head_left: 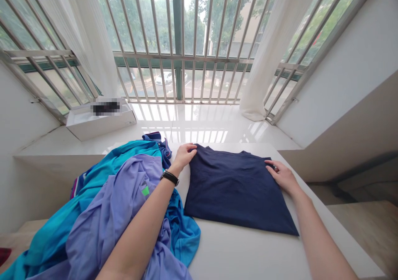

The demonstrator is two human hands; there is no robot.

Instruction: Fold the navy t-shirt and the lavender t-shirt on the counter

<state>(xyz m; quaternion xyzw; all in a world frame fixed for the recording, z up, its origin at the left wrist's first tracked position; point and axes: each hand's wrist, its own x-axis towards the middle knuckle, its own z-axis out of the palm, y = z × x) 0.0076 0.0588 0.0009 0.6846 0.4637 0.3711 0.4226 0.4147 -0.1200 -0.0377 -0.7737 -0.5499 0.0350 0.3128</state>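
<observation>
Nearest to the camera, both bare forearms reach forward over a white table [248, 255]. The left arm passes above a heap of clothes, and a black wristband [170, 177] sits on its wrist. The heap lies at the left side of the table and holds a lilac garment [112, 217] on top of a bright teal garment [52, 226], with a small green label [145, 191] on the lilac cloth. A dark navy T-shirt [236, 188] lies flat on the table just beside this heap, and its collar points to the window. The left hand [185, 155] rests at the shirt's far left corner, and the right hand [281, 176] is on its right edge. The fingers of both hands are a little curved and touch the cloth, but I cannot tell if they really pinch it. Farther away, a white box [99, 126] stands on a shiny white windowsill [186, 122], with a blurred dark object on top of it. Behind the sill are white curtains [270, 52] and a barred window [183, 35], and through it a white car [164, 78] and green trees [155, 18] can be seen.
</observation>
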